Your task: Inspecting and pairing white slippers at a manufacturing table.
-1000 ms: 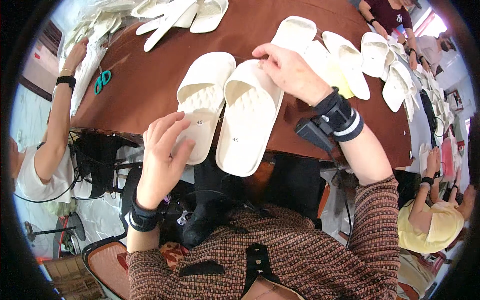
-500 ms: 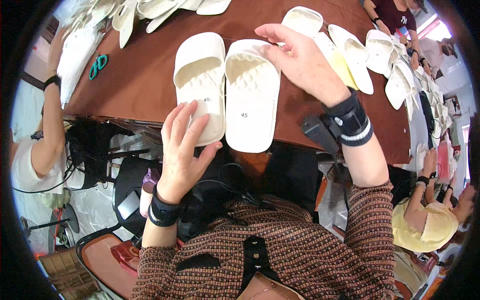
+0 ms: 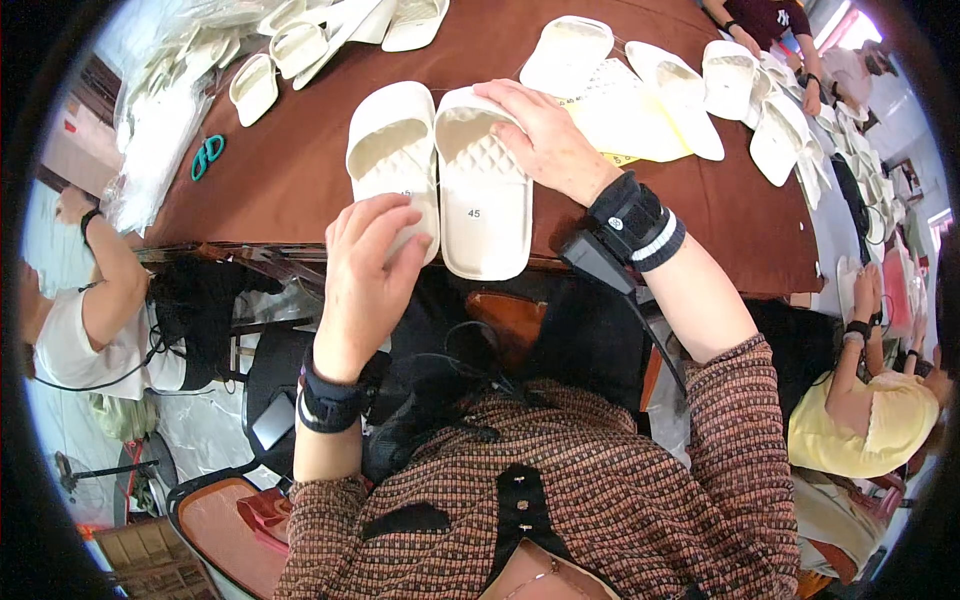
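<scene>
Two white slide slippers lie side by side, toes away from me, at the near edge of the brown-covered table. Over the heel part of the left slipper [image 3: 392,130] rests my left hand [image 3: 368,255], its fingers bent and the thumb apart from them. My right hand [image 3: 555,145] is closed on the strap of the right slipper [image 3: 485,225], fingers on top and thumb at the strap's opening edge. Both insoles carry a small printed mark. Black bands circle both my wrists, and a small black device hangs by the right one.
Teal-handled scissors [image 3: 207,158] lie on the brown tablecloth [image 3: 290,180] at left, near clear plastic bags [image 3: 150,165]. More white slippers [image 3: 570,55] are at the back and right, with white and yellow sheets [image 3: 640,125] among them. Other people work on both sides.
My right hand has come down and left onto the right slipper's strap. The fingers of my left hand have drawn closer together over the left slipper. The whole view has shifted slightly.
</scene>
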Available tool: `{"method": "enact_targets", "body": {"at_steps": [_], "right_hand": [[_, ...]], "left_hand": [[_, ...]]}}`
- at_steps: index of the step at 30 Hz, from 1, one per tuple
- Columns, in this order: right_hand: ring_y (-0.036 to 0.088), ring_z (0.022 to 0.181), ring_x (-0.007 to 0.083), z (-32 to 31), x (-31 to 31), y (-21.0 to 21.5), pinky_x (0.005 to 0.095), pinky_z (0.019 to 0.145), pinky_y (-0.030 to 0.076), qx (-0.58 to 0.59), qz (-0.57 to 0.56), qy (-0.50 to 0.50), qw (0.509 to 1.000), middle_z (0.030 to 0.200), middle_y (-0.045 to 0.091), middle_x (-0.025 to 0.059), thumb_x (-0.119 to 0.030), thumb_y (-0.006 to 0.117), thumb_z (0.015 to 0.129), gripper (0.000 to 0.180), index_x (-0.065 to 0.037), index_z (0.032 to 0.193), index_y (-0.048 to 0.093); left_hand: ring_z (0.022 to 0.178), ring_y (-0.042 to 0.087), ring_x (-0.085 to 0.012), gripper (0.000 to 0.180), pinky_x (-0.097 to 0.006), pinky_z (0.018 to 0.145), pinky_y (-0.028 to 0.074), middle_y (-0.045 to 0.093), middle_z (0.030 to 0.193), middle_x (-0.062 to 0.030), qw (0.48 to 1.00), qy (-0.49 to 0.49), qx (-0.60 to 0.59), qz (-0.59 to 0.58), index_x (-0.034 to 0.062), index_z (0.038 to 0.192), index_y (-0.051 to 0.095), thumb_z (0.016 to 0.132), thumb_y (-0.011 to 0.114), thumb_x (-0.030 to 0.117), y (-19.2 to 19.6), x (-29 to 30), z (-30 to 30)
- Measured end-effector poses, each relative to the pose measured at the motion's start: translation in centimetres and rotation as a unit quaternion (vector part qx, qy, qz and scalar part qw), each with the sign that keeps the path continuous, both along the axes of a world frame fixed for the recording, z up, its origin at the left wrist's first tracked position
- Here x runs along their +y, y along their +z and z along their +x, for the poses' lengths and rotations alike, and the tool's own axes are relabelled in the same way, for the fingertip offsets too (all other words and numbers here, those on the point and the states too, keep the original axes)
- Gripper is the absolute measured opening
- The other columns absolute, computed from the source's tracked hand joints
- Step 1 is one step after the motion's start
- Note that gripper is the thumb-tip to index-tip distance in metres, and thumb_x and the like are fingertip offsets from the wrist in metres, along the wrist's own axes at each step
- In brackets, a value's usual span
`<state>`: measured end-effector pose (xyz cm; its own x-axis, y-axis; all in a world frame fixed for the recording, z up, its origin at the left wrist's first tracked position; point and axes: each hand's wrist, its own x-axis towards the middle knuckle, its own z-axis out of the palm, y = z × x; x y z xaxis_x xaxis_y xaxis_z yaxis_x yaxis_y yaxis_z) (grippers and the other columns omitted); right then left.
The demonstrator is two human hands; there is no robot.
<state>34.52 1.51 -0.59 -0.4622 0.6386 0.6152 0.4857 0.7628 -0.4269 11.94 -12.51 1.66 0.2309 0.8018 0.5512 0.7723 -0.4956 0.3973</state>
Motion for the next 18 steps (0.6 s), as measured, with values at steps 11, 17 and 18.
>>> {"method": "enact_targets", "body": {"at_steps": [11,17,18], "right_hand": [[0.052,0.116,0.0358,0.2,0.2,0.0,0.0413,0.101,0.041,0.019,0.004,0.028,0.999,0.126,0.056,0.0161,-0.009,0.053,0.088,0.041,-0.006,0.129,0.052],[0.052,0.116,0.0351,0.1,0.2,-0.3,0.041,0.101,0.041,0.013,0.021,0.011,1.0,0.126,0.056,0.0159,-0.008,0.053,0.088,0.04,-0.007,0.128,0.052],[0.052,0.116,0.035,0.1,0.1,-0.3,0.0409,0.102,0.041,0.015,0.019,0.008,1.0,0.126,0.056,0.0157,-0.008,0.053,0.088,0.04,-0.007,0.128,0.052]], "left_hand": [[0.084,0.058,-0.0147,0.012,-0.026,0.075,0.047,0.058,0.09,-0.0054,0.967,-0.114,-0.106,-0.199,-0.0015,0.092,0.066,0.08,0.065,0.002,-0.1,5.1,1.2],[0.081,0.057,-0.0132,0.008,-0.024,0.071,0.046,0.058,0.089,-0.0042,0.969,-0.1,-0.104,-0.2,-0.0003,0.087,0.067,0.08,0.066,0.004,-0.3,4.9,2.0],[0.081,0.057,-0.0132,0.008,-0.024,0.071,0.046,0.058,0.089,-0.0042,0.969,-0.101,-0.104,-0.201,-0.0003,0.087,0.067,0.08,0.066,0.004,-0.3,4.8,2.2]]}}
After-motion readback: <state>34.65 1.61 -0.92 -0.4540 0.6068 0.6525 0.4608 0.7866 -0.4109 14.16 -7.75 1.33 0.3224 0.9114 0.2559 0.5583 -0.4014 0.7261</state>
